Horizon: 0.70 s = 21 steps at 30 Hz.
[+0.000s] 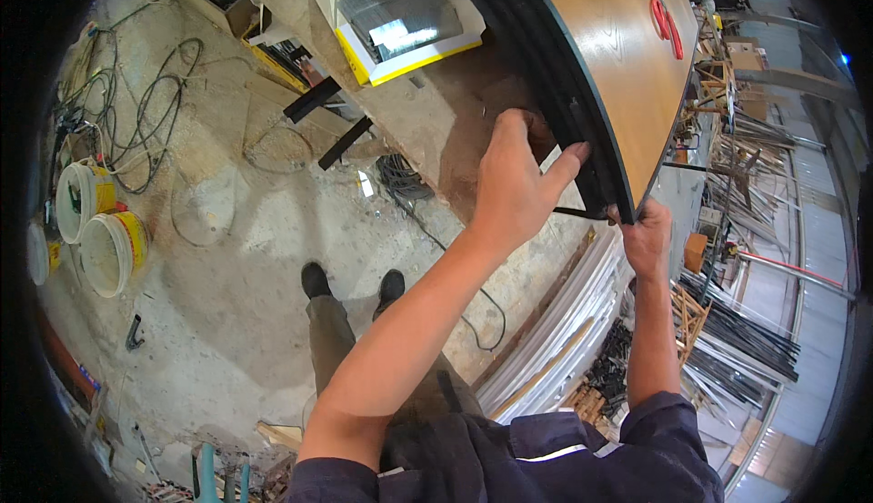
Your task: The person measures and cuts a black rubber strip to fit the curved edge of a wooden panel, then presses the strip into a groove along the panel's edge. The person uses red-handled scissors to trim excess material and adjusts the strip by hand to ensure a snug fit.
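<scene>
A wood-coloured panel (pixel 600 39) with a thick black edge frame (pixel 559 75) stands at the upper right, its lower corner toward me. My left hand (pixel 518 185) is at the inner side of the frame, thumb against the black edge and fingers curled behind it, partly hidden. At the bottom corner, my right hand (pixel 647 237) is closed around the panel, with its fingertips at the black frame's end. A red-handled cutting tool (pixel 668 28) lies on the panel's wood face.
Left of the panel, a workbench (pixel 436 121) bears a white and yellow box (pixel 455 48) of dark glossy pieces. Black bars (pixel 344 143) jut from the bench. Cables (pixel 173 94) and white buckets (pixel 109 257) are on the floor at left. White profiles (pixel 546 321) lie at right.
</scene>
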{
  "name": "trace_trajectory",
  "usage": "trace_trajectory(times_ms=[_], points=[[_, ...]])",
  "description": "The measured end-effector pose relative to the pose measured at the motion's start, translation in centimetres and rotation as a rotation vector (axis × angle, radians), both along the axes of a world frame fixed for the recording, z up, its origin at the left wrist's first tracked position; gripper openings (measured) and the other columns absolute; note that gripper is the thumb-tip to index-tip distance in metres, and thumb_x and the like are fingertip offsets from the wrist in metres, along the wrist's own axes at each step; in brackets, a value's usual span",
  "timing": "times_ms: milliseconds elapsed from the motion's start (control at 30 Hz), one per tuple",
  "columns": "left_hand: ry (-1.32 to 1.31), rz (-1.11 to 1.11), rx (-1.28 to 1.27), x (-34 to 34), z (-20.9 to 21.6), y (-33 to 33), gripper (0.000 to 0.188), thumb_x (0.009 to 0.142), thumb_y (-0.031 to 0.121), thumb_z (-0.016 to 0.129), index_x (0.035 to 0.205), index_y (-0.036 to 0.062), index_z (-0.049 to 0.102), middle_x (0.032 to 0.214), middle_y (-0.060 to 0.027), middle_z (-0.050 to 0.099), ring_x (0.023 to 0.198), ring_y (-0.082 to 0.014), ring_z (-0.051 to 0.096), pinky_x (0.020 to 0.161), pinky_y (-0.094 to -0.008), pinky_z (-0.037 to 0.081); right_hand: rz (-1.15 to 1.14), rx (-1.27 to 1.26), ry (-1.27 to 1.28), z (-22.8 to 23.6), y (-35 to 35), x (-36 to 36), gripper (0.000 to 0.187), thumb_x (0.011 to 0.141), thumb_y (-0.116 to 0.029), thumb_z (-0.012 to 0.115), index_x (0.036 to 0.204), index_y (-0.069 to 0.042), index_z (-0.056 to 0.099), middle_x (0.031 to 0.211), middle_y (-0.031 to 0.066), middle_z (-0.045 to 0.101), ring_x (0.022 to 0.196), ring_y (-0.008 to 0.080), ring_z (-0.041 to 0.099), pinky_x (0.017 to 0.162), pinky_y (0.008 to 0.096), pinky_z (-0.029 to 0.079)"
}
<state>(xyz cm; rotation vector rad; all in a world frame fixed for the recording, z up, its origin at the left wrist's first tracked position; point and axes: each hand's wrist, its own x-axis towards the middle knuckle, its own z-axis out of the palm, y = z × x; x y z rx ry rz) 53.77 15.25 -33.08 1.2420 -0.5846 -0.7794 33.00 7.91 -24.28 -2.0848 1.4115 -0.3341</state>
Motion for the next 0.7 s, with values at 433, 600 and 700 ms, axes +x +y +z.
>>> trace_trajectory(times_ms=[433,600,700], points=[[-0.172,-0.087,0.03,-0.6,0.4,-0.1,0.045,0.094,0.039,0.072,0.102,-0.0033,0.058,0.088,-0.0222,0.069,0.081,-0.0415,0.069,0.072,-0.0468,0.053,-0.094,0.134,-0.045,-0.3,0.5,-0.6,0.01,0.087,0.005,0.072,0.097,0.001,0.074,0.088,0.0039,0.074,0.08,0.0113,0.068,0.075,0.029,0.054],[-0.28,-0.079,0.097,-1.1,0.2,-0.3,0.044,0.094,0.038,0.071,0.102,-0.0037,0.058,0.087,-0.0239,0.068,0.082,-0.0434,0.068,0.072,-0.0482,0.053,0.075,-0.059,-0.07,1.6,-2.2,-1.2,0.02,0.09,0.005,0.068,0.109,0.001,0.073,0.098,0.0042,0.074,0.078,0.0127,0.067,0.075,0.0281,0.054],[-0.272,-0.027,0.061,-1.1,0.1,-0.3,0.043,0.095,0.039,0.07,0.098,-0.0022,0.057,0.085,-0.0243,0.068,0.082,-0.0459,0.067,0.071,-0.0501,0.053,-0.046,-0.11,-0.092,6.0,-7.2,0.2,0.012,0.097,-0.003,0.061,0.1,0.002,0.071,0.088,0.0035,0.069,0.079,0.0124,0.064,0.072,0.0274,0.053]])
